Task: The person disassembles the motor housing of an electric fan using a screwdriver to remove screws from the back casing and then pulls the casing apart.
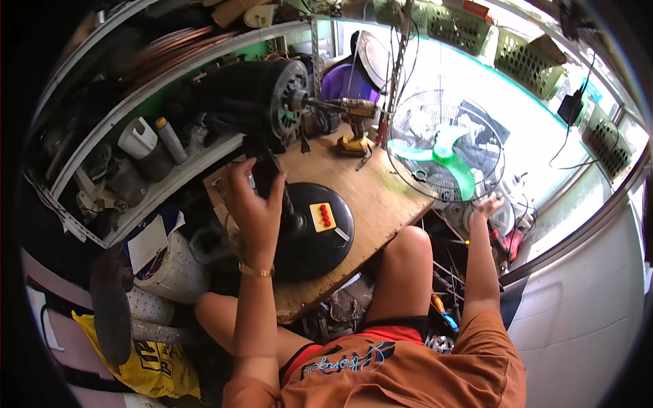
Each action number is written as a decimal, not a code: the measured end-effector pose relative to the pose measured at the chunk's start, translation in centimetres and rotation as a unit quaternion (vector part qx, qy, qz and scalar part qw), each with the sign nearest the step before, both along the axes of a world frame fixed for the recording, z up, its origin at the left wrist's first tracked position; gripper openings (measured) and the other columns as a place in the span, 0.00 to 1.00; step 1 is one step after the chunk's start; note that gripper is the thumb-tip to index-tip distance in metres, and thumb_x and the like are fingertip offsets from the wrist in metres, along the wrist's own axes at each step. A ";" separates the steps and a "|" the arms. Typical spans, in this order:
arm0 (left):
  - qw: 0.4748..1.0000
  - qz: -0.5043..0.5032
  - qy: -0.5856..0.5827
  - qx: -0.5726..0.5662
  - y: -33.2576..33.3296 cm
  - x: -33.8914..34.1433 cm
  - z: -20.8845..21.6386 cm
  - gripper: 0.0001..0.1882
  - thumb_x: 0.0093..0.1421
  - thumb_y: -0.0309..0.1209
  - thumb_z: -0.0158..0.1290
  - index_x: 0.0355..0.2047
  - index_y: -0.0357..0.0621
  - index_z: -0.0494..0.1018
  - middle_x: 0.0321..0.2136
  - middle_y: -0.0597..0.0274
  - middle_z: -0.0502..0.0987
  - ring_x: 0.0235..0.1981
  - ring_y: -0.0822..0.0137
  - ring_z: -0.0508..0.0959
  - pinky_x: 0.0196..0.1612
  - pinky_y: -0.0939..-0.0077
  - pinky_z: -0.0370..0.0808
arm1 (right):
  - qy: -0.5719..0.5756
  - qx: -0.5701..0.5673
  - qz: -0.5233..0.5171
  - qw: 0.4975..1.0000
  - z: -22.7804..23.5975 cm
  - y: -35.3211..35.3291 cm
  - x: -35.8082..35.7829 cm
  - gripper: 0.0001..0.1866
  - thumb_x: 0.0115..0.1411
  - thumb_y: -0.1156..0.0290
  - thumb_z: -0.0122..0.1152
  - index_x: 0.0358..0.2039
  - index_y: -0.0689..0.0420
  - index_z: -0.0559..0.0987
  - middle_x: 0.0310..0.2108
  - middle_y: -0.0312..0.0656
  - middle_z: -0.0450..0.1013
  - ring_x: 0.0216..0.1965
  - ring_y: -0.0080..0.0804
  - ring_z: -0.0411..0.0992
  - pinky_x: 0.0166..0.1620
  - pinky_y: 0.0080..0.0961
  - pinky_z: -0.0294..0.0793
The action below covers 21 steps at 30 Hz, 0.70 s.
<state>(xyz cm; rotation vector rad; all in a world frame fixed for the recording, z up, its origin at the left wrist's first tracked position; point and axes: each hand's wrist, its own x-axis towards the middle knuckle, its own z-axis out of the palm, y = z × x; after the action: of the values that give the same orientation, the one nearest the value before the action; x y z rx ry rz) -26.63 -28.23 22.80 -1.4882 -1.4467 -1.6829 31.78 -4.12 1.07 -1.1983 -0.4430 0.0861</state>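
My left hand [255,211] is raised before the dark neck of a stand fan, thumb and fingers apart in a curve. Whether it touches the neck is hard to see. Above it is the fan's black motor housing [238,95] with a bare shaft pointing right. Its round black base [320,255] rests on the wooden tabletop [367,197] and bears a yellow panel with red buttons [322,217]. Far to the right, my right hand [486,206] is by the lower edge of a round wire fan guard [408,112], its fingers blurred. Green translucent fan blades [443,155] show at the guard.
A yellow and black cordless drill [355,129] stands at the table's back. Metal shelving [197,160] with parts and bottles runs along the left, above a white perforated bin [173,272]. Green baskets [527,64] line the bright window. A yellow bag [146,357] lies lower left.
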 end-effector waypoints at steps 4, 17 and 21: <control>0.994 -0.025 0.088 -0.066 1.8 -3.3 1.1 0.09 0.62 0.32 0.61 0.37 0.42 0.75 0.33 0.55 0.76 0.37 0.51 0.77 0.41 0.57 0.74 | -0.175 -0.154 -0.058 0.971 2.2 -2.6 -6.7 0.34 0.68 0.63 0.48 0.70 0.66 0.57 0.72 0.59 0.51 0.73 0.55 0.48 0.74 0.48 0.42; 0.934 -0.155 0.271 -0.173 2.1 8.8 9.0 0.08 0.69 0.35 0.50 0.42 0.44 0.73 0.18 0.50 0.77 0.21 0.51 0.81 0.22 0.57 0.74 | -0.107 0.111 0.695 0.702 29.6 -13.4 -30.7 0.32 0.75 0.50 0.42 0.71 0.57 0.56 0.50 0.50 0.75 0.39 0.37 0.78 0.46 0.33 0.78; 0.884 -0.232 0.304 -0.269 -1.8 8.0 4.4 0.16 0.68 0.35 0.51 0.53 0.47 0.72 0.20 0.51 0.77 0.23 0.49 0.81 0.27 0.54 0.76 | -0.049 -0.006 0.707 0.705 29.5 -13.0 -32.8 0.35 0.71 0.59 0.54 0.72 0.55 0.52 0.38 0.50 0.80 0.28 0.37 0.79 0.36 0.33 0.82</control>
<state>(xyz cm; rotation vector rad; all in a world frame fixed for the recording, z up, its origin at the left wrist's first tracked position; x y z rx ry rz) -18.67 -29.99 27.17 -2.5443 -1.2992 -0.8674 -1.04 -17.10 30.59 -0.6101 -1.3885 1.3626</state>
